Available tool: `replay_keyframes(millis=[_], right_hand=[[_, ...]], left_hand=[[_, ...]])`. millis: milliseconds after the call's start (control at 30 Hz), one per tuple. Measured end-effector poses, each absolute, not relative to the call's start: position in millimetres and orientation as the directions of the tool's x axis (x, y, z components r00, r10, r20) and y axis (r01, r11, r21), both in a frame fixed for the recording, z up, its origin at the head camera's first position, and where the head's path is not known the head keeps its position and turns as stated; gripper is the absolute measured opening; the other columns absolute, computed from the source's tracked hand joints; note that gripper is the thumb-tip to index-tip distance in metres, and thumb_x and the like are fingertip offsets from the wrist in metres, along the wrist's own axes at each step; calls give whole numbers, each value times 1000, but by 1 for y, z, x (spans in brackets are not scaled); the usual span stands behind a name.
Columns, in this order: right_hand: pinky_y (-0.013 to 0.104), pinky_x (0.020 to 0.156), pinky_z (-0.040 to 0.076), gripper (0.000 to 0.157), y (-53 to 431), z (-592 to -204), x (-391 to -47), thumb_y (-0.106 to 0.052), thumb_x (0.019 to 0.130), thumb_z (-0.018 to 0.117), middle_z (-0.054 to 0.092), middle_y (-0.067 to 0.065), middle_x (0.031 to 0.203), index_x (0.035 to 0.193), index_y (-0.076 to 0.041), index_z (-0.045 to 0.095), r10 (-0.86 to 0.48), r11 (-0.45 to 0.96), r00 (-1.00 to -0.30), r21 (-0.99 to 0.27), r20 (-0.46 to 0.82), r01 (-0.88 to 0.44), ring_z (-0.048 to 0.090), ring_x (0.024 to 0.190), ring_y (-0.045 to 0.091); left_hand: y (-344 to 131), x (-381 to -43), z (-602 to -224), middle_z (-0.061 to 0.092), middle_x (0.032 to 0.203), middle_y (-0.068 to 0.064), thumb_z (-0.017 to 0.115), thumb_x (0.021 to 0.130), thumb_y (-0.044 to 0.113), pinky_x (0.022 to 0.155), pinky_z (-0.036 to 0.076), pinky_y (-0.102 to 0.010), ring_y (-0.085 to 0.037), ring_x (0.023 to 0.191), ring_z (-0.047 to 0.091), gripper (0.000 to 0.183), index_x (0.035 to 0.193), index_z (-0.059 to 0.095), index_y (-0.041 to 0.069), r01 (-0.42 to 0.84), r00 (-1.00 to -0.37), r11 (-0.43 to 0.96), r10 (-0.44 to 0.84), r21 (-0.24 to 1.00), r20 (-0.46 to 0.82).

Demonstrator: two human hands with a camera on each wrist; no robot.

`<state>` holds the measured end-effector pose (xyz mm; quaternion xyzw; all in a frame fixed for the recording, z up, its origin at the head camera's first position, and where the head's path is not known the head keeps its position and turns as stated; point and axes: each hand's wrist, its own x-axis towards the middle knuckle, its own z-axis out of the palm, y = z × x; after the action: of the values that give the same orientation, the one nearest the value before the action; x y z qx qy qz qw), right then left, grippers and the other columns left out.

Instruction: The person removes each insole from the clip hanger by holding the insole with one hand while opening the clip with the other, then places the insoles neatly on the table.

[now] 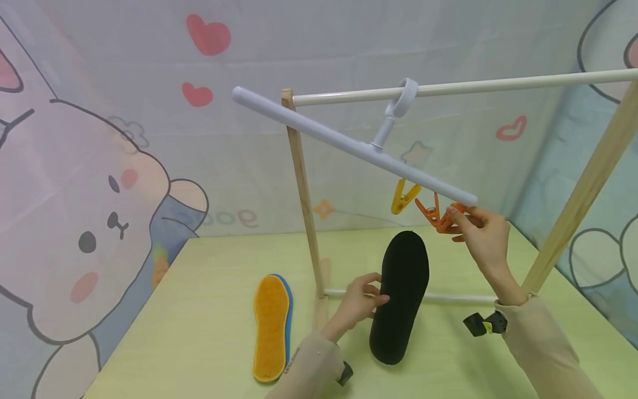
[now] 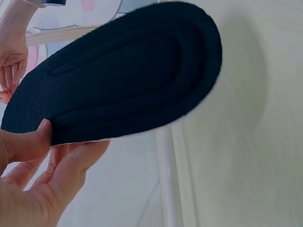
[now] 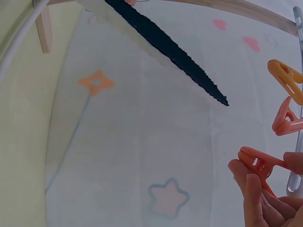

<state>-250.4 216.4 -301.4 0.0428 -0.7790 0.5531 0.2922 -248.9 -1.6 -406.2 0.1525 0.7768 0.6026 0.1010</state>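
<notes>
My left hand [image 1: 360, 302] pinches a black insole [image 1: 401, 293] by its side edge, thumb on the face and fingers behind. The insole stands upright over the table, and the left wrist view shows its grooved, rounded end. Up at the low end of a white hanger [image 1: 344, 141], my right hand [image 1: 483, 235] pinches an orange clip [image 3: 258, 163] between thumb and fingers. Beside it on the hanger bar are another orange clip [image 3: 286, 120] and a yellow clip [image 1: 405, 197]. The hanger tilts down to the right, its hook looped round the rack's white rod [image 1: 518, 84].
A yellow-orange insole with a blue edge [image 1: 271, 327] lies on the pale table [image 1: 199, 310] at the left. The rack's wooden posts [image 1: 301, 194] stand on both sides, with a low white rod [image 1: 458, 298] between them. A cartoon-printed curtain [image 1: 249, 66] hangs behind.
</notes>
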Motion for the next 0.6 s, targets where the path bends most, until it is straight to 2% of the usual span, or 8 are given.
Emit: replay_keyframes(millis=[333, 600], right_hand=[[16, 49, 50, 46, 219, -302, -251, -31, 87, 57, 58, -33, 62, 114, 6, 56, 287, 380, -828, -851, 482, -364, 61, 57, -7], [13, 49, 49, 33, 224, -303, -251, -30, 85, 60, 58, -32, 63, 106, -4, 60, 328, 399, -796, -839, 508, -371, 59, 59, -10]], left_hand=[[-7, -248, -405, 60, 79, -12, 63, 80, -1, 50, 54, -34, -13, 68, 59, 27, 106, 55, 3, 138, -924, 194, 379, 971, 55], [-13, -241, -399, 60, 81, -13, 63, 80, 0, 52, 54, -36, -15, 69, 61, 26, 105, 54, 2, 131, -916, 149, 397, 980, 62]])
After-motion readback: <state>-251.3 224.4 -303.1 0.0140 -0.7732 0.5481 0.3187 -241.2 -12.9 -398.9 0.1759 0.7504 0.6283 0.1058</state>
